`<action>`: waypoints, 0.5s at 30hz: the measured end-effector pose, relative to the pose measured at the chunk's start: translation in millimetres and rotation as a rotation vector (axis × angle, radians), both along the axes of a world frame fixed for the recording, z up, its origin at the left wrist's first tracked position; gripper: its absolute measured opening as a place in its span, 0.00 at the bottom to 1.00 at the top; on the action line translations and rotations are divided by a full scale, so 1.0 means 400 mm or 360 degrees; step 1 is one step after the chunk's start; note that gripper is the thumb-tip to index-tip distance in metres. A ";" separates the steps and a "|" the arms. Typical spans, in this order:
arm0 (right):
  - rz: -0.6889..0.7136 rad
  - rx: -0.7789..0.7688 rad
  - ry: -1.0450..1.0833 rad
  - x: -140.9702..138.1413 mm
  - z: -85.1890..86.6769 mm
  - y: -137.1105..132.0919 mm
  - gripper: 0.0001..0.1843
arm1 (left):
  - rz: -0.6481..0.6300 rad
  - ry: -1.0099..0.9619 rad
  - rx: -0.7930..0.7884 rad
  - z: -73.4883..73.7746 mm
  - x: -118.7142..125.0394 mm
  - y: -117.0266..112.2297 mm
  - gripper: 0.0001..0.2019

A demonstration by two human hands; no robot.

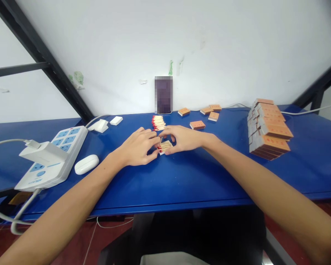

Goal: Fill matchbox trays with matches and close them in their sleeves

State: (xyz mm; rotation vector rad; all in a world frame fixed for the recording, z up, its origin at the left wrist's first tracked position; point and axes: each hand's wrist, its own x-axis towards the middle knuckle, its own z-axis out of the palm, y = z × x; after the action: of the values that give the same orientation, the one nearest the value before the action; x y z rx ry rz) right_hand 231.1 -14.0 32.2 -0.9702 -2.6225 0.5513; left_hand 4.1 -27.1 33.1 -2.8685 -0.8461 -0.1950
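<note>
My left hand (139, 147) and my right hand (182, 139) meet over the middle of the blue table (182, 176). Both pinch a small open matchbox tray (164, 146) filled with red-tipped matches. The fingers of both hands curl round the tray's ends. Just behind the hands lies a loose pile of red-tipped matches (158, 123).
A tall stack of orange matchboxes (267, 129) stands at the right. Several single matchboxes (198, 124) lie near the back wall. At the left are a white power strip (53, 156) with a plugged charger, a white earbud case (86, 164) and small white adapters (100, 125). A dark upright object (163, 94) leans on the wall.
</note>
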 end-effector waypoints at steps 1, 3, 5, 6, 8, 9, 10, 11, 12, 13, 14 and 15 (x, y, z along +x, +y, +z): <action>-0.0015 0.0012 0.0001 -0.001 -0.002 0.000 0.26 | -0.0009 0.0017 0.0009 -0.002 0.000 0.002 0.11; -0.0034 0.0060 0.0023 -0.005 -0.010 0.002 0.21 | -0.0029 0.0038 0.0021 -0.005 -0.002 0.006 0.12; -0.0054 0.0124 0.0051 -0.011 -0.022 0.003 0.19 | -0.0036 0.0036 0.0018 -0.008 -0.006 0.010 0.13; -0.0066 0.0160 0.0063 -0.016 -0.029 0.004 0.19 | -0.0036 0.0026 0.0011 -0.009 -0.009 0.012 0.13; -0.0082 0.0230 0.0070 -0.024 -0.041 0.002 0.17 | -0.0022 0.0009 0.0001 -0.010 -0.014 0.015 0.14; -0.0083 0.0261 0.0061 -0.029 -0.045 0.001 0.16 | -0.0014 0.0002 -0.0001 -0.011 -0.016 0.017 0.14; -0.0084 0.0288 0.0044 -0.033 -0.048 -0.002 0.15 | -0.0005 -0.0004 -0.0004 -0.011 -0.017 0.018 0.14; -0.0087 0.0310 0.0020 -0.037 -0.051 -0.004 0.15 | 0.0001 -0.0010 -0.0007 -0.011 -0.018 0.019 0.14; -0.0097 0.0329 -0.0010 -0.040 -0.052 -0.007 0.15 | 0.0005 -0.0024 -0.0010 -0.011 -0.019 0.020 0.13; -0.0113 0.0349 -0.0043 -0.044 -0.053 -0.010 0.15 | 0.0007 -0.0043 -0.0015 -0.011 -0.019 0.021 0.13; -0.0125 0.0369 -0.0078 -0.047 -0.053 -0.013 0.16 | 0.0008 -0.0070 -0.0014 -0.011 -0.019 0.022 0.12; -0.0130 0.0395 -0.0109 -0.049 -0.053 -0.015 0.16 | 0.0011 -0.0107 -0.0006 -0.012 -0.019 0.024 0.12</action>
State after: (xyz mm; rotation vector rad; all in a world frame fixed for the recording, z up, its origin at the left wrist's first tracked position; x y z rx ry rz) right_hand 211.5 -20.1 10.8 -1.0251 -2.6165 0.1702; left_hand -3.6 -17.5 28.3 -2.8767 -0.8685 -0.2910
